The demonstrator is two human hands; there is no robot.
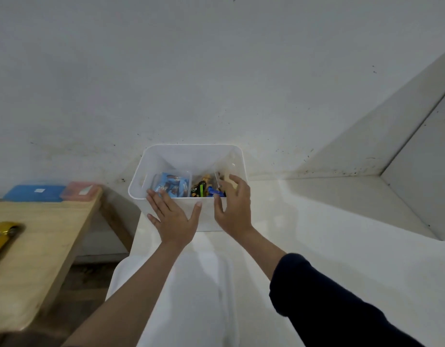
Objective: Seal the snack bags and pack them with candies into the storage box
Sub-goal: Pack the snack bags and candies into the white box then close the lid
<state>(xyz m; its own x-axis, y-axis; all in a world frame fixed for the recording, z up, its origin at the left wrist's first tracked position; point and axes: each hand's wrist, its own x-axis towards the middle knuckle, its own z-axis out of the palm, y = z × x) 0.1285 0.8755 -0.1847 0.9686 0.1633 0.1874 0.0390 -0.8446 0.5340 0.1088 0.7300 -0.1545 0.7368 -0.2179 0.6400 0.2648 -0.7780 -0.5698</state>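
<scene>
A white plastic storage box (191, 156) stands on the white counter against the wall. Inside lie a blue snack bag (172, 187) on the left, a black snack bag (200, 190) in the middle with a small blue item beside it, and something tan behind. My left hand (172, 220) lies flat with spread fingers against the box's near wall. My right hand (232, 204) is at the box's near right corner, fingers loosely bent over the rim beside a clear piece inside; it holds nothing that I can see.
The white counter (304, 221) runs right to a recessed corner. A wooden table (36, 241) stands at the left with a yellow object (2, 235) on it. Blue (35, 192) and pink (80, 191) lidded boxes sit at its far end.
</scene>
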